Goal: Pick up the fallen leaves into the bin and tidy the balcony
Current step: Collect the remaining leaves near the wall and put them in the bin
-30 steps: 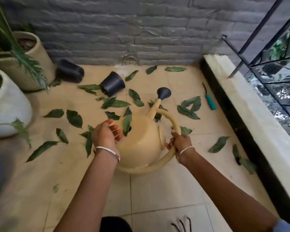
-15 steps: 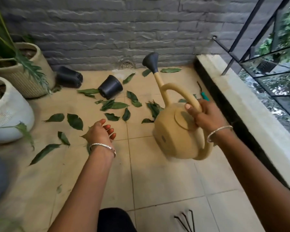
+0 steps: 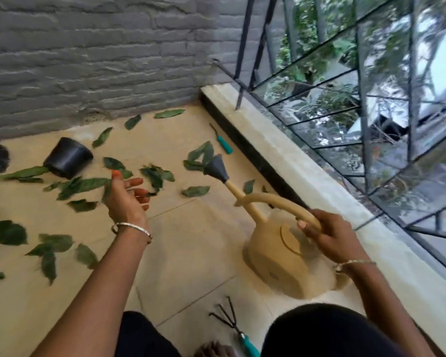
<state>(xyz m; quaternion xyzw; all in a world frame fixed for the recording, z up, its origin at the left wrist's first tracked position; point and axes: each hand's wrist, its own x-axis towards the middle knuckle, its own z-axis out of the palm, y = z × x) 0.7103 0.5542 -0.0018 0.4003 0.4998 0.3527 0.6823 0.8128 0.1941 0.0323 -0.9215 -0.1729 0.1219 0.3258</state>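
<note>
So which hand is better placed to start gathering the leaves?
Left, probably. The left hand is free, fingers open, just above the scattered leaves. The right hand grips the watering can by its handle, beside the ledge.

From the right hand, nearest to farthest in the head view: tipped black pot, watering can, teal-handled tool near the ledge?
1. Watering can, gripped by the right hand.
2. Teal-handled tool, ahead, beside the ledge.
3. Black pot, far left.
</note>
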